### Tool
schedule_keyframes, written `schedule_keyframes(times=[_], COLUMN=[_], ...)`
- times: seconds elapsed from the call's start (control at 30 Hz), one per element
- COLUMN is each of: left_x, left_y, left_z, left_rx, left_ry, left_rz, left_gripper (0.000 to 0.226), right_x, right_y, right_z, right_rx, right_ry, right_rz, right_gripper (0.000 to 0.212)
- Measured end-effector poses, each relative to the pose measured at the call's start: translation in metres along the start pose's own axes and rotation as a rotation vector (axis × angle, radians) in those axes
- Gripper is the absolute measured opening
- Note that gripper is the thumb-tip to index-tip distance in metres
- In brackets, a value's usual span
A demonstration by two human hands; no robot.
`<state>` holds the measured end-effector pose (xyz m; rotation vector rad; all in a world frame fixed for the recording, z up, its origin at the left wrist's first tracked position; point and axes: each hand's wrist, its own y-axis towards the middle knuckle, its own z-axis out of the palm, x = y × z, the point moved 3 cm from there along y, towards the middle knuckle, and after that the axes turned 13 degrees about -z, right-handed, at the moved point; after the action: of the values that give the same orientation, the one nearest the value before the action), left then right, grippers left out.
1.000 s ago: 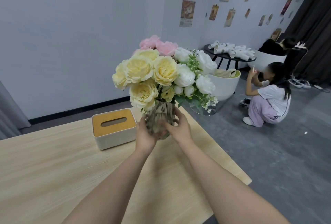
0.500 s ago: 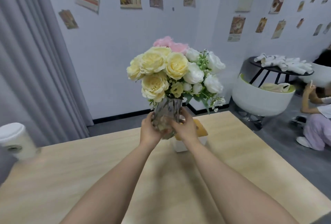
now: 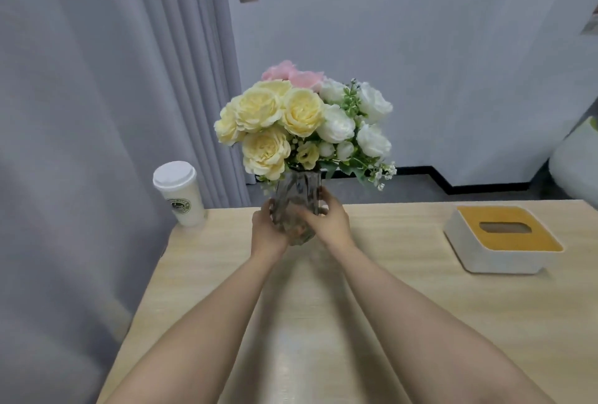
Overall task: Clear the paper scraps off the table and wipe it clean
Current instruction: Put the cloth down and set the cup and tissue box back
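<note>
Trouble, as I judge it from my remote seat, would be a top-heavy glass vase (image 3: 296, 209) of flowers (image 3: 291, 125) tipping or slipping if set down carelessly near the coffee cup (image 3: 179, 193). My left hand (image 3: 268, 229) and right hand (image 3: 328, 221) wrap closed around its sides above the table (image 3: 404, 306), where I see no paper scraps.

the pale wooden desk (image 3: 404, 322) carries three things along its far side. the clear faceted glass vase (image 3: 296, 206) of yellow, white and pink flowers (image 3: 301, 122) is in the middle, between the left hand (image 3: 267, 232) and the right hand (image 3: 328, 221). the white lidded paper cup (image 3: 179, 193) stands at the far left corner, and the white tissue box with a yellow top (image 3: 503, 243) lies well apart to the right. a grey curtain (image 3: 97, 112) hangs behind and left of the desk.
</note>
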<state>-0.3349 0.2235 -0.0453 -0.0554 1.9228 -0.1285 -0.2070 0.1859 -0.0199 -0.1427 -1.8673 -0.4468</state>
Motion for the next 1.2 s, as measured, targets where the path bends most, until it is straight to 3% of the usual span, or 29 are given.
schedule_keyframes(times=[0.07, 0.17, 0.23, 0.57, 0.87, 1.2], left_x=[0.027, 0.063, 0.081, 0.13, 0.134, 0.125], left_y=[0.017, 0.042, 0.058, 0.115, 0.122, 0.111], left_z=[-0.018, -0.04, -0.05, -0.076, -0.079, -0.086], left_rx=[-0.031, -0.046, -0.051, -0.099, -0.124, -0.08], left_ry=[0.028, 0.053, 0.033, -0.047, -0.027, 0.071], left_rz=[-0.04, -0.114, -0.13, -0.154, -0.16, -0.183], left_gripper=[0.054, 0.091, 0.099, 0.096, 0.093, 0.087], right_x=[-0.008, -0.023, -0.034, -0.039, -0.042, -0.038], right_y=[0.005, 0.013, 0.021, 0.045, 0.051, 0.044], right_z=[0.031, 0.073, 0.095, 0.153, 0.162, 0.158], right_rx=[0.027, 0.062, 0.078, 0.103, 0.118, 0.133], right_ry=[-0.005, -0.01, -0.011, 0.011, -0.051, -0.024], right_rz=[0.002, 0.008, 0.023, -0.012, -0.024, -0.035], right_gripper=[0.065, 0.073, 0.081, 0.072, 0.08, 0.073])
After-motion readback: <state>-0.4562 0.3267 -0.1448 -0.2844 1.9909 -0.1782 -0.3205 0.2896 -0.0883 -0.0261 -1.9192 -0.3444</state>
